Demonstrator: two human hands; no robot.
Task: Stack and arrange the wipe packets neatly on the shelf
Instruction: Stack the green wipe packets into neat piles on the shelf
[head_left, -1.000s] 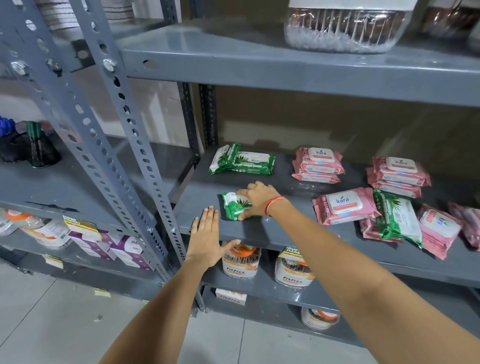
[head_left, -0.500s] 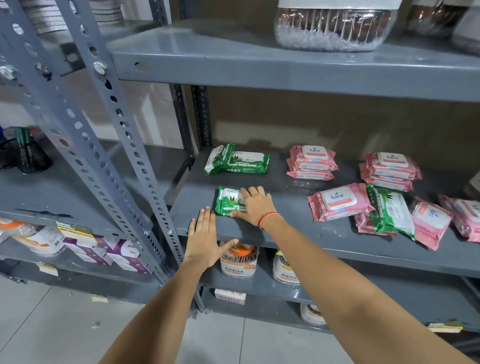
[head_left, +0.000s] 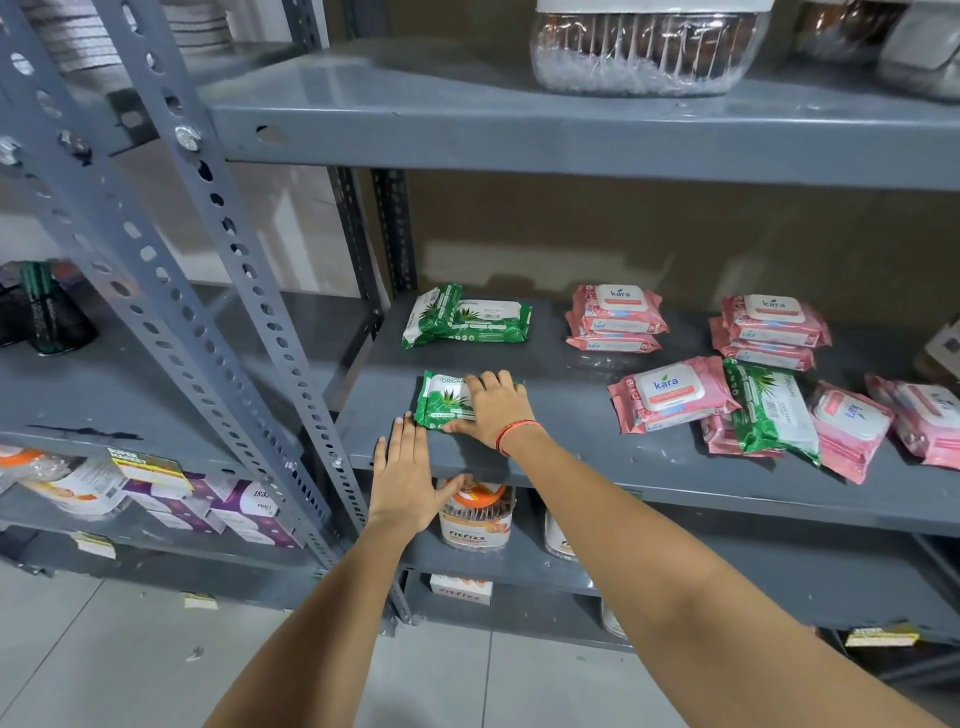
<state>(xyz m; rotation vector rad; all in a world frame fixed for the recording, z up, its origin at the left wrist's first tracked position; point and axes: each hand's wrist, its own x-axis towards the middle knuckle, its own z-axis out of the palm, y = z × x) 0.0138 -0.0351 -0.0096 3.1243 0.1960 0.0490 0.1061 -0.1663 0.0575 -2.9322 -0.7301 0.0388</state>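
Observation:
A green wipe packet lies flat near the front left of the grey shelf. My right hand rests on top of it, fingers spread over its right half. My left hand lies flat and open against the shelf's front edge, its fingertips touching the packet's near corner. Behind, two more green packets lie overlapping. Two short pink stacks stand at the back. A loose heap of pink packets and one green packet lies at the right.
A perforated grey upright slants close to the left of my hands. The shelf above holds a clear container. Jars stand on the shelf below. Purple boxes sit on the lower left rack.
My right hand has slid the green packet a little to the left and turned it flatter, square to the shelf edge. My left hand has stayed at the front edge.

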